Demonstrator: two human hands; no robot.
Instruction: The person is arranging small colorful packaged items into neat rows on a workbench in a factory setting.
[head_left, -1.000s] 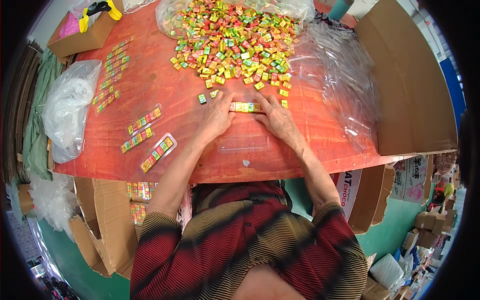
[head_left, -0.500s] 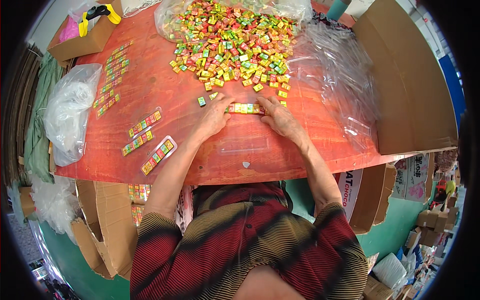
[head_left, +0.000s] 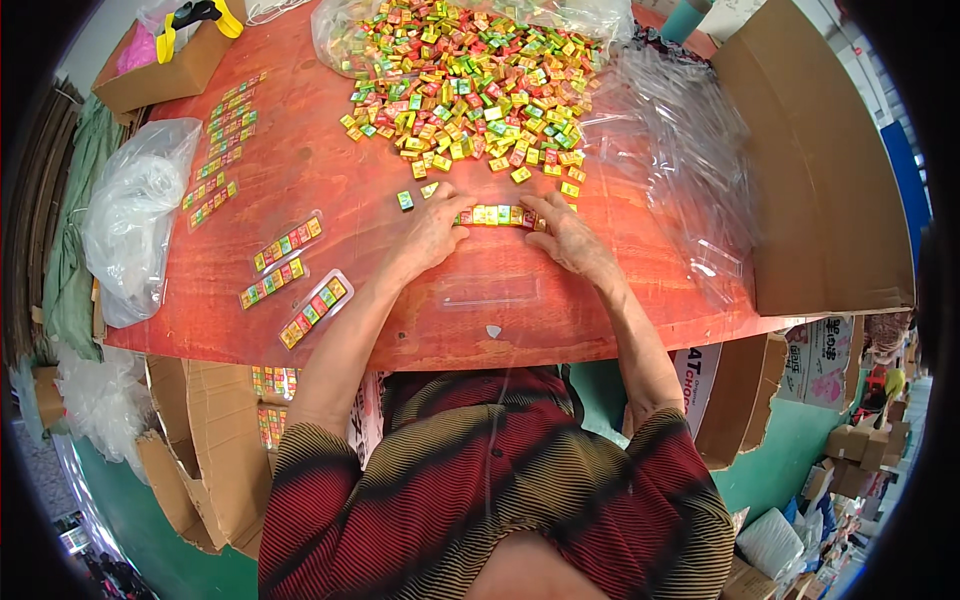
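A straight row of small coloured boxes (head_left: pixel 497 215), in yellow, red and green, lies on the table in front of me. My left hand (head_left: pixel 432 235) closes on its left end, and my right hand (head_left: pixel 570 238) presses in at the right end. My fingers cover the end boxes. Nearer to me lies a clear plastic tray (head_left: pixel 490 291) with nothing in it. Two loose boxes, one a green box (head_left: pixel 405 201), sit just beyond my left fingers. A big heap of the same boxes (head_left: pixel 470 100) spreads out beyond both hands.
Filled clear trays (head_left: pixel 316 310) lie left of my left forearm, with more filled strips (head_left: pixel 222 150) farther back. Clear plastic trays (head_left: pixel 685 150) are heaped at right beside a tall cardboard box (head_left: pixel 820 170). A plastic bag (head_left: pixel 140 220) rests on the left edge.
Both hands stay at the two ends of the row, with barely any movement. The whole view has shifted slightly.
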